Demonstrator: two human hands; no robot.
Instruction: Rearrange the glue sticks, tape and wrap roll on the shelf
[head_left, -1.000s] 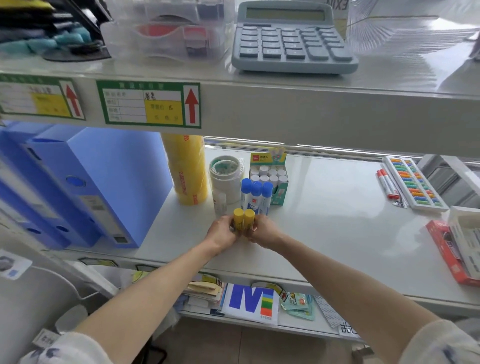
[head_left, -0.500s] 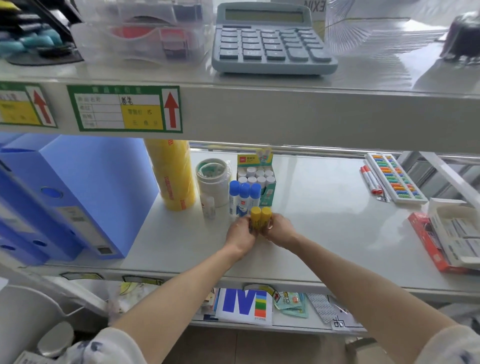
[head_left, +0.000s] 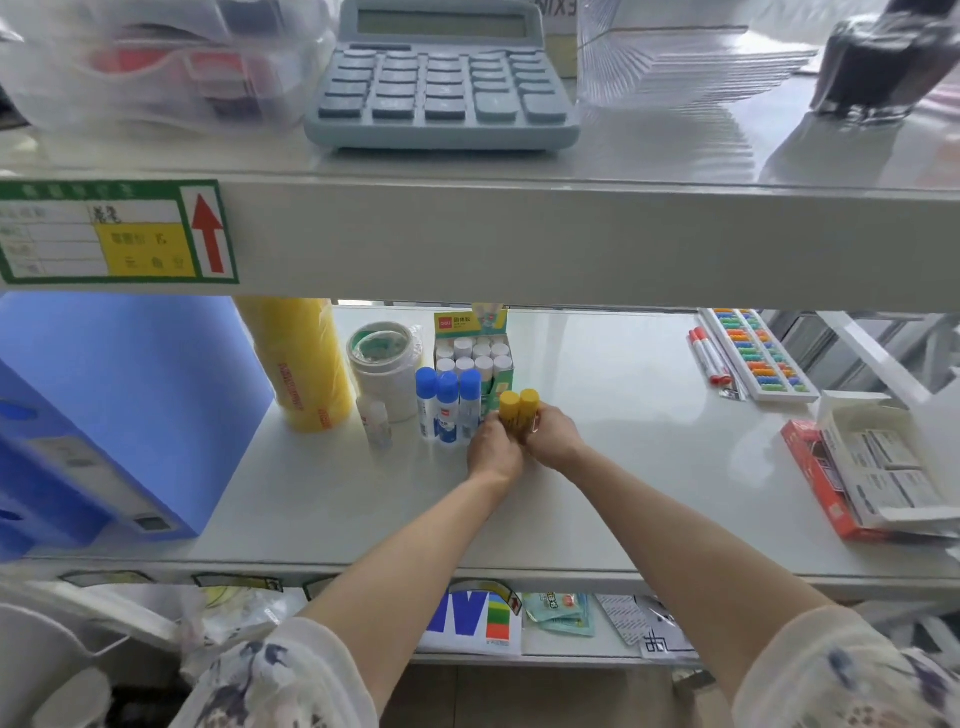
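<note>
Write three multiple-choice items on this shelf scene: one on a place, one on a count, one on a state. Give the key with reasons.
1. Where does the yellow wrap roll stand?
A. Between the blue file boxes and the tape rolls
B. Right of the abacus
C. On the calculator

2. How many blue-capped glue sticks stand in a row?
A. One
B. Three
C. Six

3. What are the hands doing?
A. Both hang idle
B. Both grip the two yellow glue sticks
C. One lifts the calculator

Key: 1 A, the roll stands upright between the boxes and the tape. 2 B, three blue caps show side by side. 3 B, the left hand and right hand curl round the yellow pair from either side.
</note>
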